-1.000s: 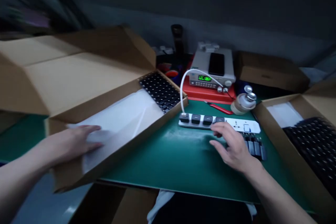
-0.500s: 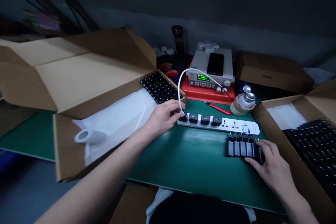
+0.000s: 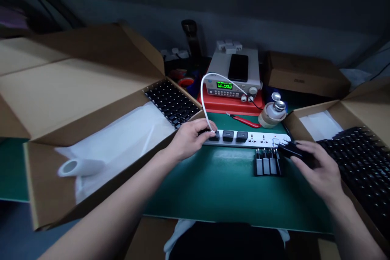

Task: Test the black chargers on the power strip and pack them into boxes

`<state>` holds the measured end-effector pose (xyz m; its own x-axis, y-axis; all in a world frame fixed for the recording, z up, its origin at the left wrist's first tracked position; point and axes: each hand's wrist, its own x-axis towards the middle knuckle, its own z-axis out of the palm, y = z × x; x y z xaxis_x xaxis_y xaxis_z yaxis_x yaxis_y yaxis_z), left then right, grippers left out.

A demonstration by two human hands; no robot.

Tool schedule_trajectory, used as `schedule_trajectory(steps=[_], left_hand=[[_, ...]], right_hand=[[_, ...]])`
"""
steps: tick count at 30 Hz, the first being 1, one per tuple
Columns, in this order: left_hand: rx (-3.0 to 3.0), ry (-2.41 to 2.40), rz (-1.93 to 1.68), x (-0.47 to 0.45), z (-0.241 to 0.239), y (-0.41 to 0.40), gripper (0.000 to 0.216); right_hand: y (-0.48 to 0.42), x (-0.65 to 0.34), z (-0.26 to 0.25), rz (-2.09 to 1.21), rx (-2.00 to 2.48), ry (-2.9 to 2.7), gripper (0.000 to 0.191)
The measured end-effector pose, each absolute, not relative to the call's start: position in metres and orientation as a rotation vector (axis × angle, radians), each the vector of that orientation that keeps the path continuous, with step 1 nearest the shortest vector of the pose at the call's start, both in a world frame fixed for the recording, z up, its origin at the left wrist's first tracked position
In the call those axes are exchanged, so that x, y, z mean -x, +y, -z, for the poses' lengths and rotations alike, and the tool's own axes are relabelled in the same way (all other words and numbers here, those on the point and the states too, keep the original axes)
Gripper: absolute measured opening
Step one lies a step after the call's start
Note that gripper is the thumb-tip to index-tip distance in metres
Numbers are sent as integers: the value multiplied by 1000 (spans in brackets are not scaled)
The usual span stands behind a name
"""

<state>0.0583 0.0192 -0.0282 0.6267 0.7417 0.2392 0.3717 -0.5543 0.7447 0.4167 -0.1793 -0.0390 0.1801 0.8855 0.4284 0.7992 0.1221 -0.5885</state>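
Note:
My left hand (image 3: 195,136) pinches the plug end of a white cable (image 3: 203,93) at a black charger (image 3: 215,135) on the left part of the white power strip (image 3: 265,136). Two more black chargers, one (image 3: 228,135) beside the other (image 3: 242,136), sit in the strip to the right of it. My fingers cover the strip's left end. My right hand (image 3: 319,166) grips a black plug-in charger (image 3: 294,150), tilted and raised over the strip's right end. Just below the strip, several chargers (image 3: 266,166) stand in a row with their pins pointing away from me.
A test meter (image 3: 231,89) with a lit green display stands on a red tray (image 3: 210,105), a phone (image 3: 238,67) on top. Red-handled cutters (image 3: 243,120) and a pump bottle (image 3: 272,114) lie nearer. Open cardboard boxes, left (image 3: 100,195) and right (image 3: 300,124), hold black chargers.
My left hand has shifted the cable end from the leftmost charger to the one right of it. My right hand has lifted a charger off the row. The meter's display reads differently.

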Motion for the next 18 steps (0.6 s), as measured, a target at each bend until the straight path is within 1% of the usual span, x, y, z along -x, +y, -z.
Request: schedule_trajectory(steps=[4, 8, 11, 13, 14, 18], left_hand=[[-2335, 866, -712, -57, 29, 15, 10], [-2369, 852, -773, -59, 31, 12, 12], [-2347, 871, -772, -60, 32, 12, 11], [-2315, 905, -748, -57, 31, 11, 11], [-2298, 939, -736, -53, 31, 10, 15], [-2266, 1148, -655, -35, 34, 7, 43]], right_hand=[[-117, -395, 3, -145, 1515, -2092, 23], [-71, -364, -7, -164, 1503, -2540, 22], [-56, -351, -10, -191, 1604, -2668, 20], [-56, -355, -15, -228, 1618, -2661, 22], [-58, -360, -17, -244, 1624, -2634, 24], [-75, -384, -17, -231, 1744, -2474, 19]])
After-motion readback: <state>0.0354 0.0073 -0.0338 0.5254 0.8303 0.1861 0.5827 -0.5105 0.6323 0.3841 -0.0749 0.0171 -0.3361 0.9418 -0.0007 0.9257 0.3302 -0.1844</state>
